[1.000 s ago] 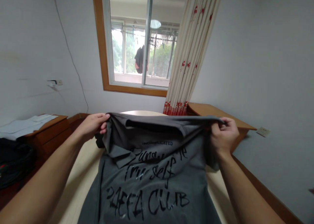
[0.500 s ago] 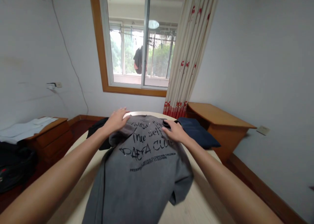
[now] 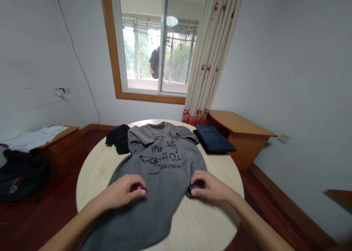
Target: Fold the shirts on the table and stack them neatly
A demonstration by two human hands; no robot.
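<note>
A grey T-shirt (image 3: 162, 188) with black lettering lies spread on a round, pale wooden table (image 3: 217, 221), its collar toward the window. The side edges of the shirt are uneven, and a loose fold juts out on the right. Over the left part of the shirt's body is my left hand (image 3: 125, 192), fingers loosely curled and thumb apart from them, with nothing held. At the fold on the right edge, my right hand (image 3: 210, 187) has its thumb and fingers apart, with dark cloth showing between them; a firm hold cannot be seen.
Black crumpled cloth (image 3: 118, 138) lies at the table's far left. Folded dark blue clothing (image 3: 216, 138) lies at the far right. Beyond stand a wooden desk (image 3: 239, 124) and a curtain (image 3: 211, 53). A black bag (image 3: 22, 176) is on the floor at left, beside a cabinet (image 3: 67, 144).
Both hands have come back from the shirt's shoulders toward me, down to its lower body. The upper shirt and sleeves now lie flatter, and more of the table shows.
</note>
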